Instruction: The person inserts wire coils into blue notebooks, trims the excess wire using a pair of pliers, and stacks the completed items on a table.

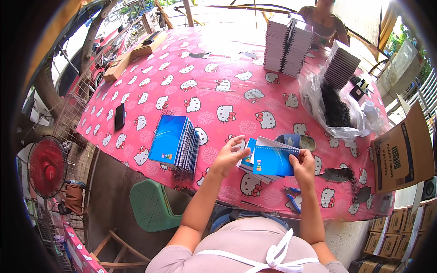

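Observation:
My right hand (304,167) is closed on the right edge of an unbound blue notebook (274,160), thumb on top. A row of punched holes runs along its upper edge, and white pages show behind the cover. My left hand (231,157) is open beside it on the left, fingers apart and holding nothing. Beneath the held notebook lies a small pile of similar blue notebooks (247,159), partly covered. Left of my left hand stands a stack of spiral-bound blue notebooks (169,136). Blue-handled pliers (293,200) lie by the table's near edge, below my right hand.
The table has a pink patterned cover (218,113). Tall stacks of bound notebooks (284,45) stand at the back right, near a seated person (323,22). A plastic bag holds black coils (336,107). A cardboard box (404,154) stands right, a phone (119,117) left.

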The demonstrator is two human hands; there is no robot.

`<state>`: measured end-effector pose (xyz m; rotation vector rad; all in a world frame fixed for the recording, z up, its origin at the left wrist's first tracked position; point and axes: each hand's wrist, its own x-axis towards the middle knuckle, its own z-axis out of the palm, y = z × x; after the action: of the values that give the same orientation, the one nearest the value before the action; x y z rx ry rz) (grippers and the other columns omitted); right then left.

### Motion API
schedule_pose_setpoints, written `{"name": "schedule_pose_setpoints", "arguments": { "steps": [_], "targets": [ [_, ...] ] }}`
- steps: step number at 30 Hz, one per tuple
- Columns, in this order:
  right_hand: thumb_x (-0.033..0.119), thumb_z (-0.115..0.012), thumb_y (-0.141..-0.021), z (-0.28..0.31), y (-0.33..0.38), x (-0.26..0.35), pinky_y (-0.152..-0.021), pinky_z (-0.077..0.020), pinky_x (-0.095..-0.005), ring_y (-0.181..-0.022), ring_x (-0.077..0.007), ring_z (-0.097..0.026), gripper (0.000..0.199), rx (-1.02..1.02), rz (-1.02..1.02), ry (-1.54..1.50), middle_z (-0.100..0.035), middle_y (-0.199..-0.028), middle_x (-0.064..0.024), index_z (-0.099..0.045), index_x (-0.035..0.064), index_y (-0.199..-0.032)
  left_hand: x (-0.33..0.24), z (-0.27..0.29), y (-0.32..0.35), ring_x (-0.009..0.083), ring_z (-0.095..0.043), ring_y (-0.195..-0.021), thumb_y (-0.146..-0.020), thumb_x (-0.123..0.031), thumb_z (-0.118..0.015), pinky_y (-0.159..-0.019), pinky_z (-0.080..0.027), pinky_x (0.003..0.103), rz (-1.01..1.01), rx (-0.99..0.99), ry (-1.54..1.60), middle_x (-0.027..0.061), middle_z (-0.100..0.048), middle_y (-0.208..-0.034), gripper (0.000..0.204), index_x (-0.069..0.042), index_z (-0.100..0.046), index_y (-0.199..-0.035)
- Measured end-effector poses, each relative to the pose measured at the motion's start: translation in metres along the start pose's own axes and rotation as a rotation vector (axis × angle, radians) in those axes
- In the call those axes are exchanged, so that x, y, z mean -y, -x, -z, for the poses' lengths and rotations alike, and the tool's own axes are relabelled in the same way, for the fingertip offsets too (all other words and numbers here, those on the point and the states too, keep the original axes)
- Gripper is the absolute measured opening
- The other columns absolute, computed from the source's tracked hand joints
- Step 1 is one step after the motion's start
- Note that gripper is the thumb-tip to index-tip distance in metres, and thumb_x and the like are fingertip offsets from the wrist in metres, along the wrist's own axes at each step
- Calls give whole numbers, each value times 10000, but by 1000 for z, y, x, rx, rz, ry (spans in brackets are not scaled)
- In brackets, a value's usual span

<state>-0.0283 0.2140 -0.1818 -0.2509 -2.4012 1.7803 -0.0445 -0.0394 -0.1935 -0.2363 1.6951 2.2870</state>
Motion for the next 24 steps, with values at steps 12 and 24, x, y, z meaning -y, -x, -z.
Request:
{"name": "schedule_pose_setpoints", "arguments": {
  "steps": [12,24],
  "targets": [
    [-151,-636,-782,-32,18,-8,-842,-447,-282,-906,-147,-508,407,140,426,-254,-501,-987,-65,-387,91,-996,-10,-63,45,355,-288,-1385,-761,63,-684,-1095,-287,470,-848,-177,-754,196,-363,-1458,784,-145,-366,-1446],
    [346,-846,-619,252,-35,-126,-999,-399,-466,-1205,-372,-473,759,-582,27,1173,-505,-1269,-216,-539,37,-1241,-43,-91,40,163,-563,-806,-669,-108,-796,-877,-308,382,-964,-52,-1096,-32,-688,-812,173,-134,-736,-830]
  ]
}}
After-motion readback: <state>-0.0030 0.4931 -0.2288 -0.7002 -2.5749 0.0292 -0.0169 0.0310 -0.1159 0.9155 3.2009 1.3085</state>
